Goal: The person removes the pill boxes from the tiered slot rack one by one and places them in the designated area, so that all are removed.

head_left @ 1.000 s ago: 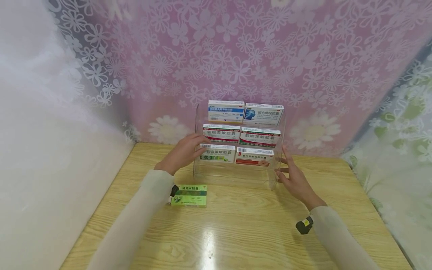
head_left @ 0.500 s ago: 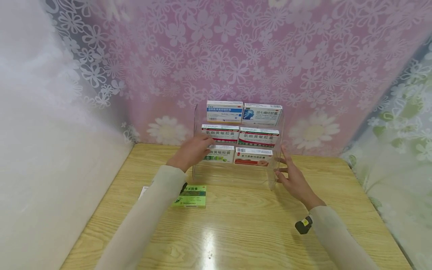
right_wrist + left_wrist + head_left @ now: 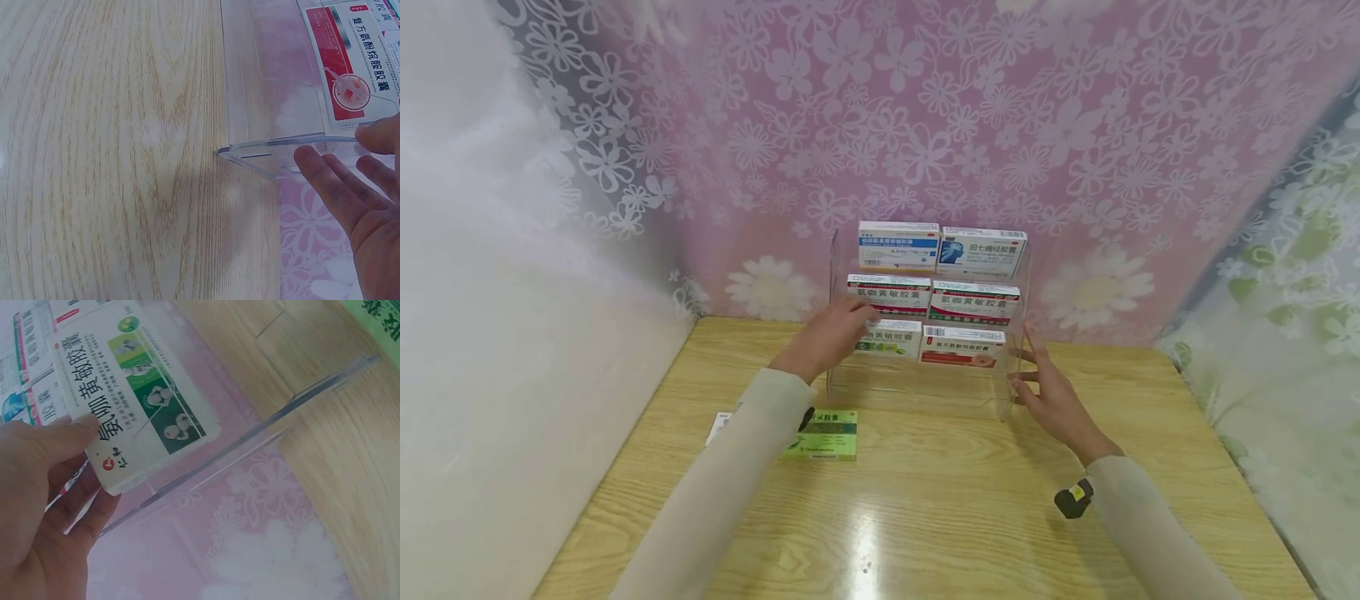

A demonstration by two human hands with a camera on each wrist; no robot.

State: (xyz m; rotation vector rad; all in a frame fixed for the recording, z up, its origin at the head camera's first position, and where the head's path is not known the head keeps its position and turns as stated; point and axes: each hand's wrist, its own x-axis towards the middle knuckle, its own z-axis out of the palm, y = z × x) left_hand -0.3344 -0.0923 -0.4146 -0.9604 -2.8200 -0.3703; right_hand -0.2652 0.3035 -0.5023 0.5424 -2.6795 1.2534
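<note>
My left hand (image 3: 826, 340) is at the left end of a clear acrylic display rack (image 3: 925, 392). It pinches the end of a white medicine box (image 3: 134, 387) with green pictures, thumb on the front face and fingers behind. That box sits in the rack's lowest filled row, beside a red-and-white medicine box (image 3: 964, 348). My right hand (image 3: 1063, 417) is at the rack's right side, its fairly straight, spread fingers (image 3: 331, 187) touching the side panel. Above are two red-banded boxes (image 3: 974, 305), and on top a blue-and-white box (image 3: 898, 248) and a white box (image 3: 983, 252).
A green medicine box (image 3: 835, 435) lies on the wooden table (image 3: 955, 500), partly behind the left sleeve. The corner of a white box (image 3: 718, 423) shows left of that sleeve. A pink floral backdrop (image 3: 925, 125) rises behind the rack, and a white sheet (image 3: 512, 292) hangs at the left.
My left hand has moved right from the rack's left edge and onto the lower-left white box. The white box corner left of the sleeve has come into view. My right hand stays at the side panel.
</note>
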